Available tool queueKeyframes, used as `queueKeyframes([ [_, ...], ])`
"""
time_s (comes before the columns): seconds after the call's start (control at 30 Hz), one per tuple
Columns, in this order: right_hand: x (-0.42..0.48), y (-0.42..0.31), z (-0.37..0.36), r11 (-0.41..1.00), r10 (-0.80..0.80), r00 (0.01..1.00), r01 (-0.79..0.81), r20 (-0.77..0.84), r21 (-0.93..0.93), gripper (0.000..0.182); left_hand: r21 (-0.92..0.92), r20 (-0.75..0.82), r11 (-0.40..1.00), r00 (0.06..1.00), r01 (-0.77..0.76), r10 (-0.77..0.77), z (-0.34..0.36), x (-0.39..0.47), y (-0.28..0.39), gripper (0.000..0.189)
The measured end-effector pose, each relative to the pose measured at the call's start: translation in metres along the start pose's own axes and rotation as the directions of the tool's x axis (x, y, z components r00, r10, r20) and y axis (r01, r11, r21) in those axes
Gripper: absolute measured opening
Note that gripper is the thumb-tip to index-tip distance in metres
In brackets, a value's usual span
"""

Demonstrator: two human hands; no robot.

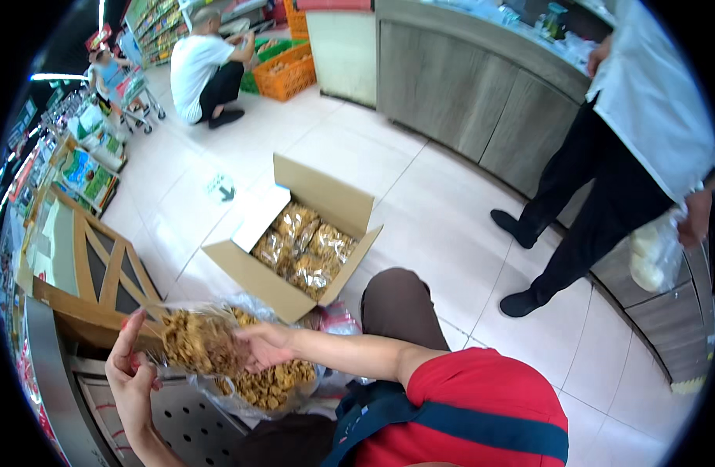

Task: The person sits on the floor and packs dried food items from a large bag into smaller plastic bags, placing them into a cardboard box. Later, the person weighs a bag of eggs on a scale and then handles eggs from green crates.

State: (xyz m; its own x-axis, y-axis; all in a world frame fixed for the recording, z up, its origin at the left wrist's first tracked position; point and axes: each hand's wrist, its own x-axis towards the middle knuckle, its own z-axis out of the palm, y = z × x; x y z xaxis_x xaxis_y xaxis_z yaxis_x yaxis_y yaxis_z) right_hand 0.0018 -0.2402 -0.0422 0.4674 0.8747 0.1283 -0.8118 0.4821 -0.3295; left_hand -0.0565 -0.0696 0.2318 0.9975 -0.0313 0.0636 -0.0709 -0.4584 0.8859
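My right hand (267, 348) supports a clear plastic bag of brown, crumbly dried food pieces (197, 341) from its side. At the bag's open-looking end is my left hand (134, 373), index finger raised and its other fingers curled against the clear film. Exactly how those fingers grip the film is hard to see. Below, a larger clear bag (272, 385) lies open, full of similar brown pieces. Just beyond it stands an open cardboard carton (340, 187) on the floor, with several filled clear bags (313, 271) packed inside.
A perforated metal panel (194, 420) and a wooden-framed stand (109, 262) are at my left. On the right, a person (602, 157) holding a bag of white items (655, 254) stands by a wood-fronted counter (451, 87). Another person (202, 70) squats near an orange crate (287, 73).
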Motion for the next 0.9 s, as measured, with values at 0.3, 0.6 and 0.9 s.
queueKeyframes([
  [0.3,-0.041,-0.005,-0.017,0.935,-0.002,1.000,-0.002,-0.009,-0.354,0.036,-0.247,0.106,0.958,0.979,-0.143,0.174,-0.008,-0.002,-0.004,0.068],
  [0.6,-0.032,-0.033,0.039,0.981,-0.165,0.978,0.176,0.130,-0.079,0.076,-0.493,-0.095,0.799,0.935,-0.343,0.343,-0.001,-0.012,0.014,0.076],
  [0.9,-0.006,-0.020,0.067,0.918,-0.326,0.944,0.302,-0.055,-0.258,0.070,-0.542,-0.198,0.746,0.921,-0.387,0.335,0.064,-0.015,-0.054,0.114],
])
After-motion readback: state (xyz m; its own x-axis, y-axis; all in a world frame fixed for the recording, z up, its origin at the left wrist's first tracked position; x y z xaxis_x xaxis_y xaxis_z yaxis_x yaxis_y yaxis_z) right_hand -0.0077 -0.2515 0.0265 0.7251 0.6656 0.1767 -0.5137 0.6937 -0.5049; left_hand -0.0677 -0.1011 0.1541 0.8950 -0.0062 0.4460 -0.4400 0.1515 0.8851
